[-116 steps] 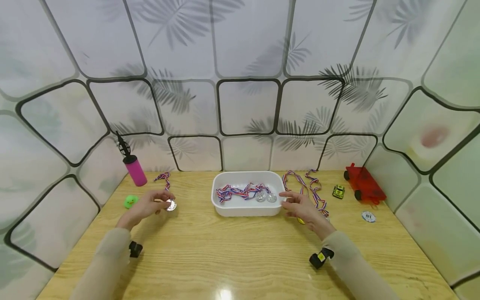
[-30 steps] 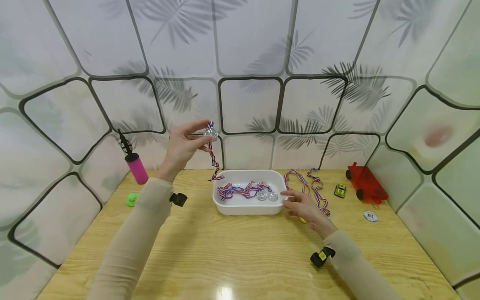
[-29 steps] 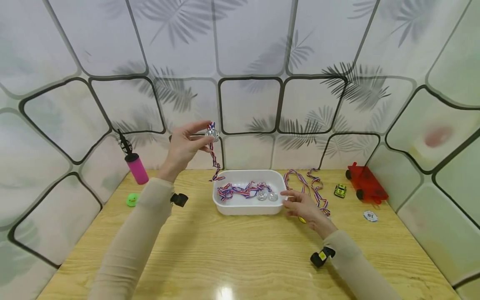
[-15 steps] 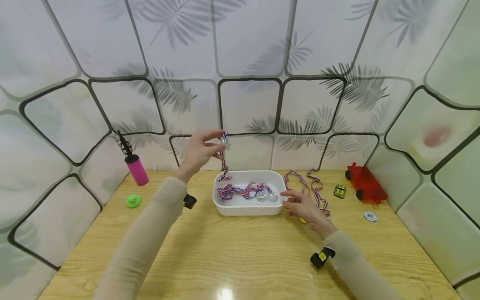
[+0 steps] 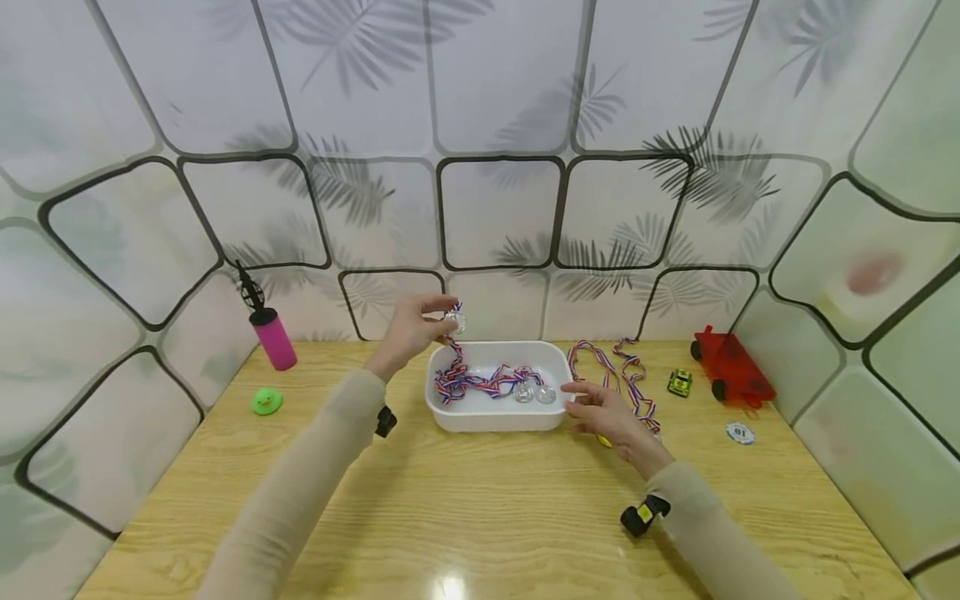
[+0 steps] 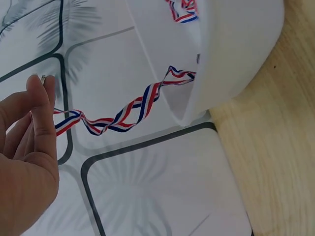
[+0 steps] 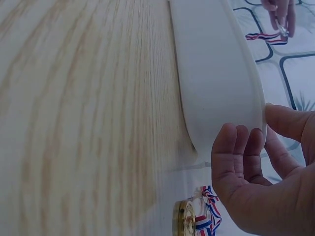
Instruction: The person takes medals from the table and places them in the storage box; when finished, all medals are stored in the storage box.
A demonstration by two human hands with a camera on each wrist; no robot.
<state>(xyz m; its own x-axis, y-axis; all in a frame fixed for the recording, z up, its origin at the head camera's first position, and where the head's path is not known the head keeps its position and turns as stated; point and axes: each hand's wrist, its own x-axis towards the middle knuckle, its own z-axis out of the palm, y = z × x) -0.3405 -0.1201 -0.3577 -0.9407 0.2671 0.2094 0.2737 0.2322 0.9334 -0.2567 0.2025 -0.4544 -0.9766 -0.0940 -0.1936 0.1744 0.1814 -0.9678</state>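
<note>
Head view, held item: a silver medal [image 5: 454, 322] is being pinched at the fingertips of the left hand [image 5: 411, 327], raised above the rear left corner of the white tray [image 5: 491, 419].
Ribbon: the medal's red, white and blue ribbon [image 5: 455, 360] is trailing down from the left hand over the tray's rim and into the tray; the left wrist view is showing it twisted, running from the fingers [image 6: 43, 113] to the tray wall [image 6: 231, 54].
Left hand: fingers are curling round the medal, thumb and forefinger gripping it.
Right hand: the right hand [image 5: 602, 412] is lying at the tray's right end, fingers loosely bent; in the right wrist view its fingertips [image 7: 235, 147] are touching the tray's outer wall [image 7: 216, 73], gripping nothing.
Tray contents: two more silver medals [image 5: 534, 393] with striped ribbons are lying inside the tray.
Beside right hand: a gold medal [image 7: 185, 218] is lying on the surface just under the right hand, its striped ribbon [image 5: 622, 371] looping behind the hand toward the wall.
Surface, right: a small yellow toy car [image 5: 678, 382], a red toy vehicle [image 5: 729, 367] and a round white token [image 5: 738, 432] are sitting well apart from the tray.
Surface, left: a pink cylinder [image 5: 274, 339] and a green round toy [image 5: 266, 402] are standing near the left wall.
</note>
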